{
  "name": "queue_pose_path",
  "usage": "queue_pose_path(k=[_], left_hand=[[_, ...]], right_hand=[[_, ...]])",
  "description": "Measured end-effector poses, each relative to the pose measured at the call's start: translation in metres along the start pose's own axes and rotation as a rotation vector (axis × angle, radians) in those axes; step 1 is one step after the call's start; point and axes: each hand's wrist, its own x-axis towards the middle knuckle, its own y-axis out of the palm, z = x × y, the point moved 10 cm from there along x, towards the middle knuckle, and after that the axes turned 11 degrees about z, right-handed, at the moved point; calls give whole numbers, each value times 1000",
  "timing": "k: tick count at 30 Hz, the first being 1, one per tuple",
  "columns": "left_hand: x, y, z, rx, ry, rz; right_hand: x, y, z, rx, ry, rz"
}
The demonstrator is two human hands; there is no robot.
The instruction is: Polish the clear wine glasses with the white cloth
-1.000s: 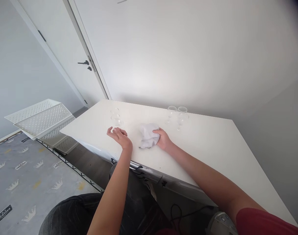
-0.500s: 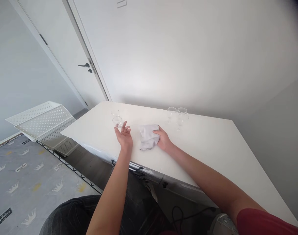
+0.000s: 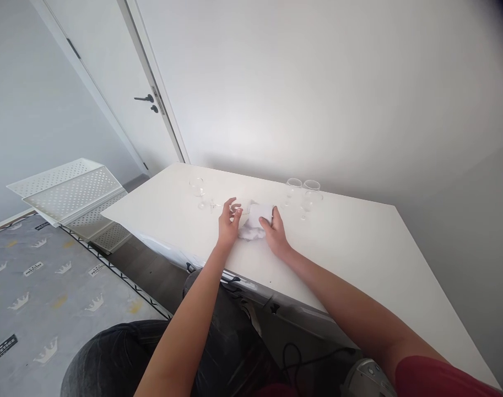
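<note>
The rectangular white table (image 3: 358, 248) has bare top to your right, and its near edge lies close below your wrists. A clear upright stemmed glass (image 3: 197, 187) stands just left and a pair of clear glasses (image 3: 311, 194) just right. Your left hand (image 3: 228, 223) curls around a clear wine glass (image 3: 214, 205) held sideways at mid-table, foot leftward, bowl toward the crumpled white cloth (image 3: 255, 220) gripped by your right hand (image 3: 276, 234).

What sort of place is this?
Probably a plain, sparsely furnished room, home or studio: a white table against a bare wall, a white door with a dark handle, a perforated white rack on the floor. The left hand holds a glass, the right hand a cloth.
</note>
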Motion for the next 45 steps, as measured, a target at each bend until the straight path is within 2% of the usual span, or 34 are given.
queue_pose_path(k=[4,6,8,11,15,17,19,22,26,29,31,35,39,42,45], left_hand=[[-1,16,-12,38,68,190],[-3,18,-19,38,111,213],[-4,18,-22,27,141,217],[-5,24,-24,20,167,270],[-4,19,-18,41,118,207],[-4,14,-13,49,73,163],[-4,16,-14,64,89,179],[-6,24,-23,111,176,252],[-5,19,-19,121,153,193],[-5,15,-14,97,113,152],[-5,17,-15,86,117,175],[-7,25,-22,114,174,255],[-6,19,-21,121,163,198],[-5,15,-17,105,127,162],[-6,16,-18,74,140,176]], right_hand=[[2,14,7,-63,-14,153],[3,17,9,-94,-23,201],[3,15,6,-78,4,194],[2,9,-9,57,107,143],[1,2,-15,213,130,79],[0,-5,-10,199,106,30],[-1,-8,-1,108,78,14],[-1,2,8,1,69,115],[0,14,1,45,155,232],[3,1,0,70,158,167],[3,-7,3,58,140,126],[-1,2,12,-63,135,218],[-1,13,19,-74,125,307],[3,1,17,-6,140,254],[5,-11,13,-11,158,188]])
